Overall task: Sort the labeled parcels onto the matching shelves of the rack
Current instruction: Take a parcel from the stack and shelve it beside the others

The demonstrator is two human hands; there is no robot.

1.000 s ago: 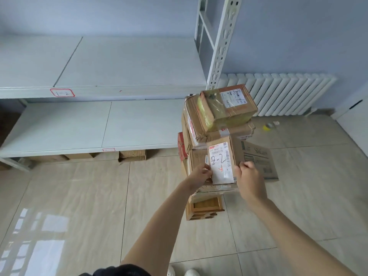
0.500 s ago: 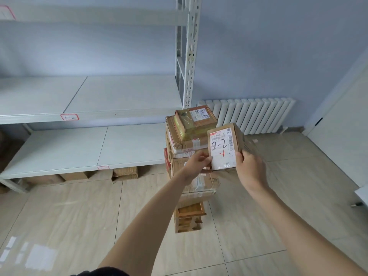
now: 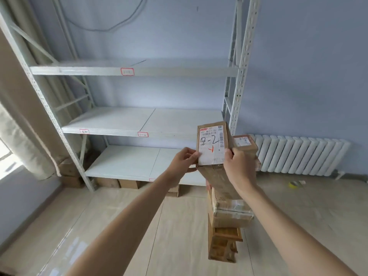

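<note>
I hold a long brown cardboard parcel (image 3: 213, 144) up in front of me, its white label marked "2-2" facing me. My left hand (image 3: 184, 161) pinches its left edge and my right hand (image 3: 237, 166) grips its right side. Behind and below it stands a stack of more brown parcels (image 3: 231, 212) on a small wooden stool (image 3: 224, 248). The white metal rack (image 3: 139, 120) stands ahead on the left, with three bare shelves in view. Small red-bordered tags mark the shelf edges, one on the upper shelf (image 3: 127, 71) and one on the middle shelf (image 3: 143, 134).
A white radiator (image 3: 298, 154) lines the wall at right, with a roll of yellow tape (image 3: 294, 184) on the floor before it. Cardboard boxes (image 3: 127, 183) lie under the lowest shelf. A beige curtain (image 3: 22, 116) hangs at left. The floor is pale tile.
Both hands have lifted the "2-2" parcel off the stack and raised it. My view has tilted up, bringing the upper shelves of the rack into sight.
</note>
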